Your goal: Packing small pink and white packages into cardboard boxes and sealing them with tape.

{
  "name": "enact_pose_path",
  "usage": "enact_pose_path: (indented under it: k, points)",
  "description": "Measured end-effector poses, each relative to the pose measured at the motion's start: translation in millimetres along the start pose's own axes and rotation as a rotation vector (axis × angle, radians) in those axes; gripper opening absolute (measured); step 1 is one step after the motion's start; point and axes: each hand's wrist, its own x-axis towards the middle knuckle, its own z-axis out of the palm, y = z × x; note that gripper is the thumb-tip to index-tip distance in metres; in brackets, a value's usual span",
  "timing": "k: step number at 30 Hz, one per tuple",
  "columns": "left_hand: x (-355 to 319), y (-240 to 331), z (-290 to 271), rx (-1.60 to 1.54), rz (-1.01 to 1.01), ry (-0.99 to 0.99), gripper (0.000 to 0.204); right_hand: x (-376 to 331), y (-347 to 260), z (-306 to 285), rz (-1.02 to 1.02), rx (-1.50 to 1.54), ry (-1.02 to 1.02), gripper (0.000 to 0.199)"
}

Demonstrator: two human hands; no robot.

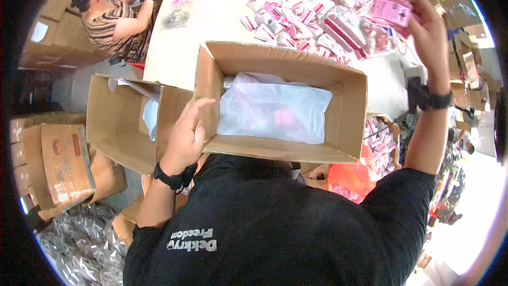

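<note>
An open cardboard box (344, 95) stands upright in front of me at the table's near edge. My left hand (184, 135) grips its left wall, fingers curled over the rim. Inside lies a translucent whitish plastic bag (275, 114), with something pink showing faintly through. Out at the far right, my right hand (427, 29) is closed on a clear packet with a pink card (392, 12), raised above the pile on the table. Its fingertips are partly hidden behind the packet.
Small pink-and-white packets (286, 24) are heaped on the pale table (174, 47). A second open carton (119, 122) stands at left. At far left a person (116, 24) in a striped top works. An orange bag (352, 176) and a carton of packets (382, 145) sit lower right.
</note>
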Motion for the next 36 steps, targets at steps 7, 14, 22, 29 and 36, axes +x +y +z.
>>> enact_pose_path:
  k: [7,14,22,29,36]
  points:
    - [-4,-1,-3,-0.051,0.05,0.017,0.051,-91,-67,36,0.015,-0.281,-0.125,0.04]
    - [3,7,3,0.02,0.032,0.018,0.051,-147,-30,113,-0.117,-0.386,-0.646,0.02]
    - [-2,20,6,0.099,-0.306,0.039,0.043,-56,142,49,0.326,-0.251,0.1,0.019]
    - [-1,23,12,0.136,-0.336,0.091,0.044,-91,414,228,0.664,-0.49,-0.38,0.066]
    - [0,25,7,0.167,-0.289,0.064,0.046,-108,401,261,0.722,-0.609,-0.322,0.042]
